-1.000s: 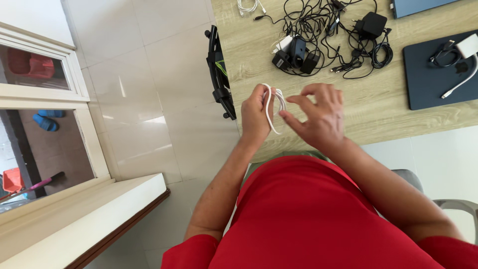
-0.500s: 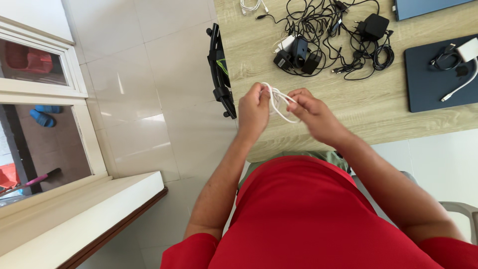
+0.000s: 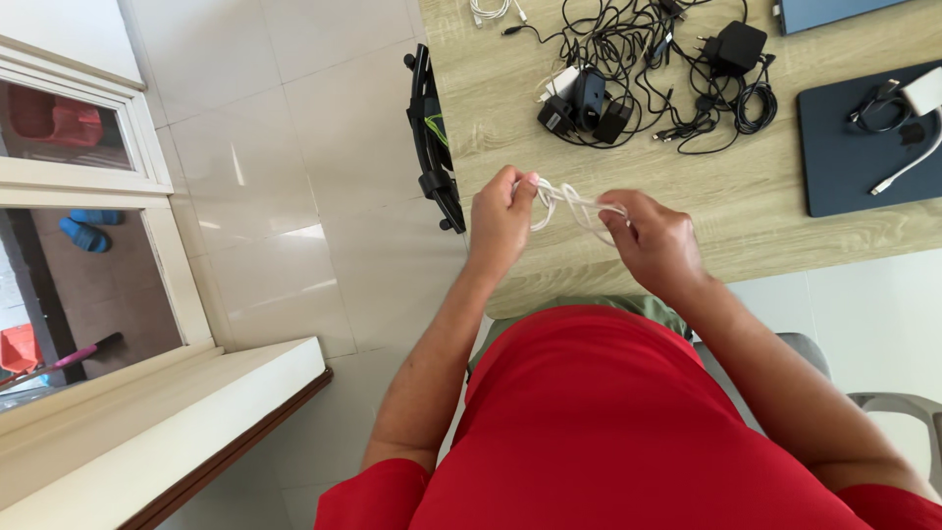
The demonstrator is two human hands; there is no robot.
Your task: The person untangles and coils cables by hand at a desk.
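A white cable (image 3: 574, 201) is stretched between both hands above the near edge of the wooden table (image 3: 726, 211). My left hand (image 3: 500, 221) pinches its looped end on the left. My right hand (image 3: 659, 240) is closed around the other end on the right, pulling the loops taut. The cable twists into a small knot-like coil between the two hands.
A tangle of black cables and chargers (image 3: 648, 74) lies at the table's far side, with a small white cable (image 3: 491, 12) beside it. A dark tablet (image 3: 854, 147) carries a white adapter and cable (image 3: 913, 108). A black clamp (image 3: 432, 137) hangs on the table's left edge.
My right hand has moved to the right, away from the left hand, drawing the white cable out from a hanging loop into a taut stretch between the hands.
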